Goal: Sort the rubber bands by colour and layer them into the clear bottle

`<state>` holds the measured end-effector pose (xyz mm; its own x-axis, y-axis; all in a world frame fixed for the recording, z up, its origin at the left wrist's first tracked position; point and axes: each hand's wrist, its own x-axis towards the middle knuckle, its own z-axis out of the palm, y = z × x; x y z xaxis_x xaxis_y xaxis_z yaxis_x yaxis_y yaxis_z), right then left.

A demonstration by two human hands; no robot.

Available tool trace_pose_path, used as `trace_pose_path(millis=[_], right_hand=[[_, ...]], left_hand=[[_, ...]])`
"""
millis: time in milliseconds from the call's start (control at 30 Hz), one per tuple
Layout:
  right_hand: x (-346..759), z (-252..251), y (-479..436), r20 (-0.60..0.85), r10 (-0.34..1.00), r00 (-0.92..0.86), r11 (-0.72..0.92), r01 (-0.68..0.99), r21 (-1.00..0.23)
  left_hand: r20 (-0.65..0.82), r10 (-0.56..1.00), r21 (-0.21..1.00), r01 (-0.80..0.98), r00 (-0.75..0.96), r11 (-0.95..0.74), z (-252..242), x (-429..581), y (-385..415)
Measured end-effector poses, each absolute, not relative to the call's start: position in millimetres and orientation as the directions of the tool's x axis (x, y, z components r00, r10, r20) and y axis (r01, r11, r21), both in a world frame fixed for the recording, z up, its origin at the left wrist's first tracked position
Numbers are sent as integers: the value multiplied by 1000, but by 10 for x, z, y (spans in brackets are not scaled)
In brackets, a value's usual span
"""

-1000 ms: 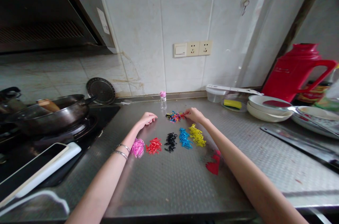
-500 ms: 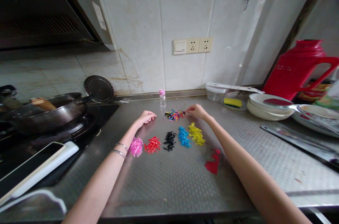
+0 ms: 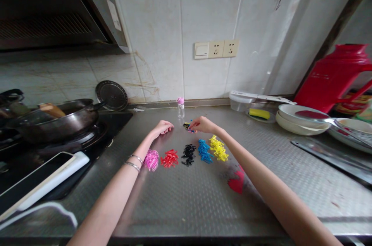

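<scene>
My right hand (image 3: 203,125) reaches over a mixed-colour pile of small rubber bands (image 3: 186,125), its fingertips pinched on a rubber band in it and covering much of the pile. To the left, my left hand (image 3: 163,128) rests on the counter with fingers curled together; nothing shows in it. Nearer me lie sorted heaps of pink rubber bands (image 3: 151,160), red rubber bands (image 3: 169,158), black rubber bands (image 3: 189,154), blue rubber bands (image 3: 205,151) and yellow rubber bands (image 3: 219,148). Behind the mixed pile stands a small clear bottle (image 3: 180,111) with a pink cap.
On the left, a pan (image 3: 55,120) sits on the stove beside a white-edged device (image 3: 49,182). At right are a sponge (image 3: 259,114), stacked bowls (image 3: 300,122), a cleaver-like blade (image 3: 328,158) and a red thermos (image 3: 331,79). A red patch (image 3: 236,182) marks the metal counter.
My right hand has moved left from the right edge of the mixed pile and now covers much of it. My left hand stays in place; the view has shifted slightly.
</scene>
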<state>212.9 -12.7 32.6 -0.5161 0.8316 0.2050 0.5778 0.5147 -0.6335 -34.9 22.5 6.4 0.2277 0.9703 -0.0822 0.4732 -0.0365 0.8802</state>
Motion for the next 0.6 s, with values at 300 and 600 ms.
trace_pose_path(millis=[300,600], right_hand=[[1400,397,-758,195,595,-779,739,436,-514],[1468,470,-716,235,594,-770,761,442,-474]], left_hand=[[-67,965,884,464,253,-60,130,-324,155],[-64,972,864,499,227,-60,123,-308,159]])
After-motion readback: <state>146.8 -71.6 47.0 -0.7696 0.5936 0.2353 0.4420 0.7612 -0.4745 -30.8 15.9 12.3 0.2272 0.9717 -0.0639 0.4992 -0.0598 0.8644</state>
